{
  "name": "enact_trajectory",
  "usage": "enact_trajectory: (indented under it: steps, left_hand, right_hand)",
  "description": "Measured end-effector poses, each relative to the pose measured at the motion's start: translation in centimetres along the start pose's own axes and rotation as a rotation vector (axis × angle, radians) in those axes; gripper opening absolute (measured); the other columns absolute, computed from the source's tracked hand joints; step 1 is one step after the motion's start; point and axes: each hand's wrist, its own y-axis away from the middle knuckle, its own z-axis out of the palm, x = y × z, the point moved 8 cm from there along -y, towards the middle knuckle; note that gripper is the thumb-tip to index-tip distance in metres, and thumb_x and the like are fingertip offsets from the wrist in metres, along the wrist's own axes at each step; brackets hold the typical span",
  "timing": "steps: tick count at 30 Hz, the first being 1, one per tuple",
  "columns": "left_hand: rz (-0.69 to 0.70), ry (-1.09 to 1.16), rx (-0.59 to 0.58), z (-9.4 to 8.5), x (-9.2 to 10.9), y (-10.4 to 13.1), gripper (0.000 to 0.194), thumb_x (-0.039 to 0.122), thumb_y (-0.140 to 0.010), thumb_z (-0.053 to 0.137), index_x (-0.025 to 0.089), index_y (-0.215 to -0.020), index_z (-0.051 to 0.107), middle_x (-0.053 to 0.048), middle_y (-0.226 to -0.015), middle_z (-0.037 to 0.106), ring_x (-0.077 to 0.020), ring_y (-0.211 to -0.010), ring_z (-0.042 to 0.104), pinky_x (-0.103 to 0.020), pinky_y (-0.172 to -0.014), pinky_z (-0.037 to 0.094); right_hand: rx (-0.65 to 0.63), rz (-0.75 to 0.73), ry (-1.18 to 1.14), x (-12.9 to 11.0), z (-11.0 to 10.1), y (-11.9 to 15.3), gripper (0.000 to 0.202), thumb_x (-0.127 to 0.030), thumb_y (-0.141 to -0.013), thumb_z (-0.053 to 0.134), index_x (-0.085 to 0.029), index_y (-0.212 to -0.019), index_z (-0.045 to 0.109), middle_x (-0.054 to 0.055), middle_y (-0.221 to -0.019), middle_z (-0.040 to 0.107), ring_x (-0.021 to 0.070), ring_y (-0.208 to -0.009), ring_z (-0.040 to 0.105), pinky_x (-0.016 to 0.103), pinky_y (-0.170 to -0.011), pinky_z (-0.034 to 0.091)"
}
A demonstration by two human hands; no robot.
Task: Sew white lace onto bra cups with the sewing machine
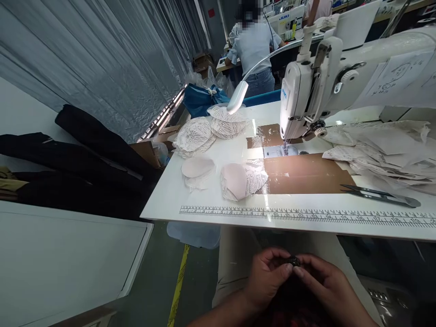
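Over my lap, in front of the table edge, my left hand [266,278] and my right hand [323,278] meet. Both are closed, thumbs and fingertips pinching a small dark, shiny metal-looking piece [294,261] between them. Fingers cover most of it, so its exact kind cannot be made out. Beyond the hands stands a white sewing machine [295,97], its needle area over a brown-covered patch of the table. A lace piece with a smooth pale pad [235,181] lies left of that patch.
Lace cups [194,136] lie in piles on the white table [163,202]. Thread snips [381,196] and stacked lace pieces [384,150] are at right. A printed ruler [306,215] runs along the front edge. A lamp [237,96] hangs over the back; another person [254,50] sits beyond.
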Motion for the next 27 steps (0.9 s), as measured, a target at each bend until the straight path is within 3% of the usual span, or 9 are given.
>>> enact_trajectory:
  steps: [3, 6, 7, 9, 12, 14, 17, 21, 27]
  left_hand:
    - [0.118, -0.180, 0.003, -0.7, 1.4, 0.1, 0.035, 0.042, -0.071, 0.080, 0.013, -0.087, 0.068, -0.007, -0.090, 0.061, -0.0167, -0.082, 0.057, -0.026, -0.073, 0.046]
    - [0.289, -0.400, 0.069, -1.5, 4.0, 0.6, 0.030, 0.040, -0.079, 0.072, 0.014, -0.093, 0.067, -0.008, -0.096, 0.056, -0.0148, -0.079, 0.055, -0.024, -0.069, 0.046]
    - [0.330, -0.458, 0.058, -1.4, 4.8, 0.8, 0.030, 0.040, -0.081, 0.069, 0.015, -0.097, 0.067, -0.009, -0.101, 0.056, -0.0143, -0.077, 0.055, -0.024, -0.068, 0.047]
    - [0.356, -0.542, -0.076, -0.2, 5.8, 0.9, 0.034, 0.040, -0.085, 0.064, 0.016, -0.109, 0.065, -0.013, -0.119, 0.054, -0.0167, -0.083, 0.058, -0.027, -0.072, 0.049]
    - [0.228, -0.550, -0.384, 2.4, 5.2, 0.6, 0.045, 0.045, -0.095, 0.047, 0.017, -0.129, 0.058, -0.014, -0.133, 0.053, -0.0248, -0.110, 0.058, -0.034, -0.091, 0.046]
    - [0.132, -0.532, -0.470, 3.3, 4.3, 0.3, 0.050, 0.048, -0.099, 0.035, 0.016, -0.132, 0.056, -0.013, -0.126, 0.061, -0.0253, -0.117, 0.056, -0.037, -0.100, 0.041]
    - [0.130, -0.614, -0.431, 3.5, 3.7, -0.5, 0.056, 0.050, -0.100, 0.028, 0.014, -0.123, 0.064, -0.011, -0.109, 0.068, -0.0234, -0.104, 0.062, -0.033, -0.093, 0.044]
    - [0.202, -0.685, -0.327, 2.9, 3.6, -1.1, 0.053, 0.051, -0.098, 0.036, 0.011, -0.111, 0.069, -0.011, -0.096, 0.069, -0.0223, -0.092, 0.064, -0.030, -0.083, 0.046]
    - [0.091, -0.342, -0.346, 2.2, 1.5, -2.0, 0.051, 0.058, -0.080, 0.065, 0.014, -0.105, 0.071, -0.010, -0.094, 0.070, -0.0237, -0.087, 0.065, -0.033, -0.080, 0.047]
  right_hand:
    - [-0.056, -0.034, 0.104, 0.1, -0.2, -0.3, 0.031, -0.051, -0.084, 0.059, -0.022, -0.084, 0.070, 0.003, -0.079, 0.071, 0.0216, -0.075, 0.067, 0.027, -0.067, 0.054]
    - [-0.131, -0.084, 0.342, -0.3, -0.5, -0.5, 0.027, -0.045, -0.087, 0.057, -0.022, -0.082, 0.070, 0.003, -0.076, 0.070, 0.0193, -0.070, 0.063, 0.026, -0.063, 0.050]
    - [-0.164, -0.100, 0.419, -0.6, -0.5, -0.5, 0.025, -0.043, -0.087, 0.057, -0.022, -0.083, 0.070, 0.002, -0.075, 0.069, 0.0186, -0.069, 0.062, 0.025, -0.062, 0.048]
    - [-0.227, -0.131, 0.532, -1.1, -0.3, -0.4, 0.019, -0.037, -0.086, 0.058, -0.022, -0.081, 0.069, 0.000, -0.070, 0.066, 0.0170, -0.065, 0.060, 0.024, -0.059, 0.045]
    - [-0.294, -0.165, 0.615, -1.9, 0.3, -0.1, 0.016, -0.031, -0.083, 0.058, -0.022, -0.071, 0.063, -0.002, -0.063, 0.060, 0.0150, -0.059, 0.055, 0.024, -0.055, 0.040]
    - [-0.328, -0.159, 0.625, -1.9, 0.5, 0.0, 0.019, -0.029, -0.084, 0.057, -0.022, -0.067, 0.058, -0.003, -0.061, 0.057, 0.0142, -0.058, 0.052, 0.024, -0.054, 0.038]
    - [-0.328, -0.096, 0.599, -1.4, 0.0, -0.1, 0.022, -0.031, -0.086, 0.054, -0.021, -0.066, 0.055, -0.003, -0.063, 0.054, 0.0143, -0.060, 0.049, 0.024, -0.055, 0.037]
    - [-0.245, -0.048, 0.544, -1.1, -1.0, -0.4, 0.024, -0.035, -0.085, 0.055, -0.020, -0.066, 0.057, -0.003, -0.061, 0.051, 0.0147, -0.059, 0.047, 0.024, -0.055, 0.037]
    - [-0.132, -0.025, 0.417, -0.3, -1.2, -1.4, 0.022, -0.039, -0.078, 0.062, -0.019, -0.070, 0.065, -0.003, -0.059, 0.052, 0.0134, -0.058, 0.046, 0.022, -0.054, 0.037]
